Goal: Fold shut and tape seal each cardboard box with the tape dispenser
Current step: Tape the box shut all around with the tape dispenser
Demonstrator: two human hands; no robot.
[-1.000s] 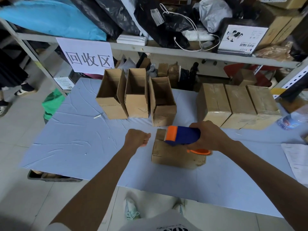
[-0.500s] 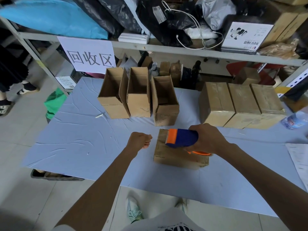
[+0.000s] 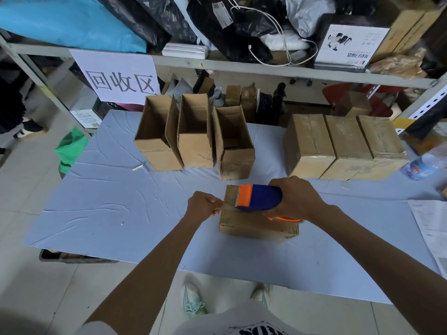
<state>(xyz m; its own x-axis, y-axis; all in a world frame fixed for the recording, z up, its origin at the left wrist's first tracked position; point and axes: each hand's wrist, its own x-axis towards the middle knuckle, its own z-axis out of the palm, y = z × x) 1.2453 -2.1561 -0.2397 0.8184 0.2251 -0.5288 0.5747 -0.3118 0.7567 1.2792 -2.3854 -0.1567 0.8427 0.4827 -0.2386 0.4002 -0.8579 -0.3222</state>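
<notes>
On the blue-grey table (image 3: 101, 213), three open boxes (image 3: 196, 131) stand in a row at the back left, flaps up. Nearer, the left hand (image 3: 204, 207) is balled into a fist, fingers fully curled, its knuckles touching the upper left edge of the cardboard box (image 3: 251, 226) – whether it pinches a tape end cannot be told. That box lies closed near the table's front edge. On its top rests the tape dispenser (image 3: 258, 198), orange nose pointing left at the fist. The right hand (image 3: 294, 199) grips the dispenser's blue body from the right – fingers wrapped tight round it. Behind, to the right, three sealed boxes (image 3: 348, 146) sit touching side by side.
</notes>
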